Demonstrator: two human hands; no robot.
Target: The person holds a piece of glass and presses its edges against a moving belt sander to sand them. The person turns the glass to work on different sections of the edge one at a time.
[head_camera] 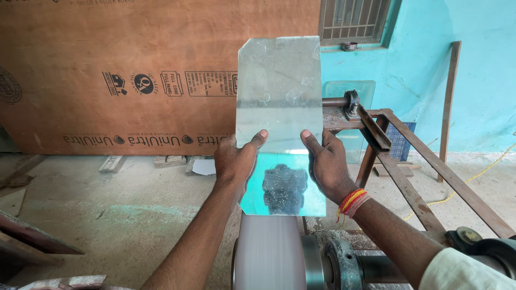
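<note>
I hold a rectangular mirror pane (278,91) with clipped top corners upright in front of me. My left hand (235,161) grips its left edge, thumb lying across the face. My right hand (325,164) grips the right edge the same way; a red and yellow thread is tied on that wrist. The pane's bottom edge sits just above a spinning pale belt or drum (266,252) of a grinding machine. The lower half of the mirror reflects turquoise and a dark shape.
A rusty metal frame (408,177) with a shaft and bearing (341,263) runs along the right. A large plywood sheet (118,75) leans on the back wall. Another glass pane (349,91) stands behind the frame. Concrete floor lies to the left, a turquoise wall to the right.
</note>
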